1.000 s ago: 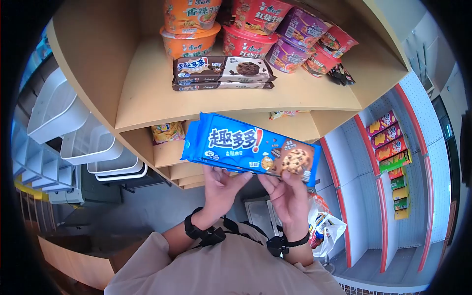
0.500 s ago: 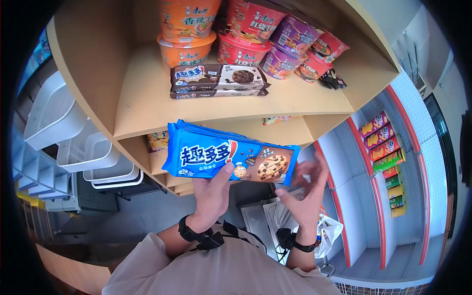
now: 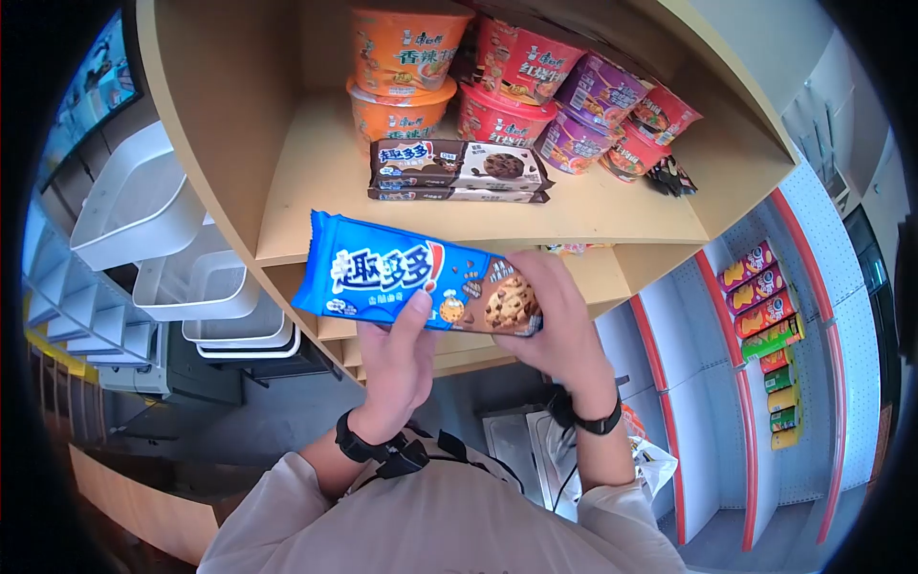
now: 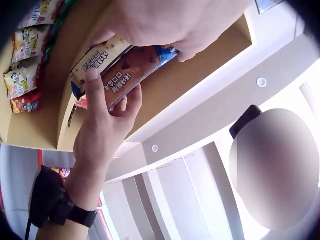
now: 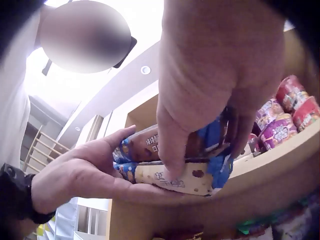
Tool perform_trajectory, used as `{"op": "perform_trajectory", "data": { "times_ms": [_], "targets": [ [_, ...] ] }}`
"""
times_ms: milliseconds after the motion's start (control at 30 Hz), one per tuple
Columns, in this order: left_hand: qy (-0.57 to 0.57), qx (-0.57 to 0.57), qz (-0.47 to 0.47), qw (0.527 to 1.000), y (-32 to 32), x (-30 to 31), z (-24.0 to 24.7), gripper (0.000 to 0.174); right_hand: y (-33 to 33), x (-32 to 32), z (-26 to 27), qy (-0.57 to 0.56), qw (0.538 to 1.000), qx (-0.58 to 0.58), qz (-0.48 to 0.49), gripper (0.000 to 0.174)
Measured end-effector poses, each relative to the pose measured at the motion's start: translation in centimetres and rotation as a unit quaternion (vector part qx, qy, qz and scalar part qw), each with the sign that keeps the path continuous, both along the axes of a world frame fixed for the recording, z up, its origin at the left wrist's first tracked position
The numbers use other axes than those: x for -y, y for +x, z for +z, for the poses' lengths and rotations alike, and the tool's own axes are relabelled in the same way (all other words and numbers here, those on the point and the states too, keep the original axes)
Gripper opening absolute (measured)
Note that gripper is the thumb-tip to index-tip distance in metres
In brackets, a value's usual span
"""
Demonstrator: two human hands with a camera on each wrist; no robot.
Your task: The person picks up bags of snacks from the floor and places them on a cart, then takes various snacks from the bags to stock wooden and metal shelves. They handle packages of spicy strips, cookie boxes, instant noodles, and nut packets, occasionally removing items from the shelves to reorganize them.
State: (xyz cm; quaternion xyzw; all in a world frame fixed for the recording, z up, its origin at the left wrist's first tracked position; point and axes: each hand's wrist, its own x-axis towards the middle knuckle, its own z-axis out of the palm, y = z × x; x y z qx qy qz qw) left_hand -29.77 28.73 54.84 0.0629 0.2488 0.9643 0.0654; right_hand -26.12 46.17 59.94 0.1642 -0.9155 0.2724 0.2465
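Note:
Two blue cookie packs are held together in front of the shelf. The upper cookie pack [image 3: 378, 277] faces up in the head view, with a cookie picture at its right end. A second cookie pack [image 5: 182, 177], with a cream-coloured side, shows beside it in the right wrist view. My left hand [image 3: 397, 368] grips the packs along the near edge, its thumb on the upper face. Curled over their right end, my right hand [image 3: 559, 330] holds them with its thumb on the near side.
Dark brown cookie packs [image 3: 459, 172] lie stacked on the wooden shelf [image 3: 316, 210], before orange, red and purple noodle tubs [image 3: 406, 53]. White bins [image 3: 143, 201] hang at the left. Snack canisters [image 3: 760, 287] line a rack at the right. A plastic bag [image 3: 655, 464] is below.
The right hand came off the packs half a second ago and now grips their right end again. The left thumb has moved onto the upper face, and the packs have shifted left.

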Motion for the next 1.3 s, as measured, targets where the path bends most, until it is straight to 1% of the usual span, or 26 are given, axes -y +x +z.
{"op": "perform_trajectory", "data": {
  "times_ms": [67,100,200,233,267,300,333,367,400,433,467,500,533,567,600,667,700,733,800,833,867,933,967,1100,1167,1300],
  "targets": [
    [-0.016,0.004,-0.039,0.999,-0.5,0.7,1.7,0.037,-1.7,-0.4,1.5,0.002,1.0,-0.025,0.015,0.074],
    [-0.075,-0.013,-0.04,0.996,-1.0,1.1,1.5,0.043,-2.4,-0.7,2.3,-0.002,0.999,-0.015,0.031,0.073],
    [-0.034,-0.015,-0.053,0.998,-2.0,4.1,2.3,0.049,-4.8,-2.2,3.6,-0.03,0.997,-0.015,0.066,0.072],
    [-0.079,-0.018,0.002,0.997,-2.0,5.3,2.3,0.058,-5.4,-2.8,4.0,-0.033,0.997,0.005,0.063,0.07],
    [-0.081,-0.019,0.004,0.997,-2.3,6.0,2.4,0.058,-5.9,-3.3,4.3,-0.037,0.997,0.023,0.059,0.069],
    [-0.224,-0.084,0.128,0.963,-2.5,6.7,2.3,0.064,-6.2,-3.7,4.5,-0.042,0.997,0.036,0.054,0.07],
    [-0.358,-0.145,0.247,0.889,-2.6,7.2,2.3,0.071,-6.3,-3.8,4.7,-0.045,0.997,0.036,0.056,0.07],
    [-0.359,-0.145,0.249,0.888,-3.0,7.5,2.6,0.071,-6.3,-3.7,5.3,-0.04,0.996,0.059,0.051,0.071],
    [-0.454,-0.232,0.3,0.806,-3.8,7.6,2.9,0.076,-6.3,-3.6,5.5,-0.035,0.995,0.084,0.046,0.072],
    [-0.538,-0.312,0.342,0.705,-4.3,7.7,3.3,0.08,-6.3,-3.4,5.5,-0.035,0.994,0.086,0.049,0.072],
    [-0.539,-0.309,0.343,0.704,-4.6,7.7,3.8,0.08,-6.4,-3.3,5.5,-0.01,0.997,0.05,0.052,0.072],
    [-0.573,-0.327,0.295,0.692,-4.9,7.6,4.4,0.082,-6.5,-3.2,5.4,0.015,0.998,0.013,0.054,0.073],
    [-0.603,-0.344,0.246,0.677,-5.2,7.4,4.8,0.083,-6.4,-3.2,5.4,0.015,0.998,0.013,0.056,0.073],
    [-0.559,-0.323,0.237,0.726,-5.6,6.9,4.7,0.074,-6.3,-3.1,5.3,-0.002,0.998,0.0,0.067,0.073],
    [-0.558,-0.325,0.237,0.725,-6.1,6.8,4.4,0.074,-6.2,-3.2,5.2,-0.02,0.997,-0.015,0.076,0.073],
    [-0.55,-0.302,0.188,0.756,-6.9,7.0,3.9,0.067,-6.1,-3.4,4.8,-0.03,0.997,-0.02,0.062,0.073],
    [-0.545,-0.306,0.208,0.752,-6.9,6.9,4.0,0.06,-5.9,-3.5,4.4,-0.04,0.998,-0.022,0.05,0.072],
    [-0.544,-0.31,0.204,0.753,-6.9,6.8,4.0,0.06,-5.6,-3.6,4.0,-0.04,0.998,-0.023,0.044,0.072],
    [-0.541,-0.32,0.228,0.744,-6.9,6.8,3.8,0.057,-5.2,-3.8,3.1,-0.07,0.996,-0.024,0.047,0.07],
    [-0.573,-0.351,0.274,0.688,-6.7,6.8,3.3,0.053,-4.9,-3.9,2.7,-0.077,0.994,-0.046,0.055,0.068],
    [-0.57,-0.355,0.273,0.689,-6.0,6.4,3.3,0.053,-4.3,-4.3,2.6,-0.075,0.995,-0.049,0.051,0.068],
    [-0.577,-0.373,0.312,0.656,-4.0,4.8,3.4,0.051,-2.6,-5.8,2.7,-0.053,0.994,-0.096,0.02,0.063],
    [-0.585,-0.383,0.319,0.64,-3.3,3.7,3.2,0.053,-1.8,-6.9,3.0,-0.07,0.993,-0.09,0.015,0.061],
    [-0.572,-0.44,0.285,0.63,-2.5,-3.6,3.6,0.049,0.4,-13.8,4.3,-0.033,0.993,-0.103,-0.037,0.061],
    [-0.516,-0.443,0.232,0.696,-3.1,-8.5,3.9,0.045,0.6,-17.9,4.2,-0.104,0.989,-0.083,-0.056,0.062],
    [-0.515,-0.446,0.188,0.707,-5.5,-16.6,5.1,0.041,-1.5,-25.3,3.6,-0.094,0.989,-0.085,-0.081,0.064]
  ]
}}
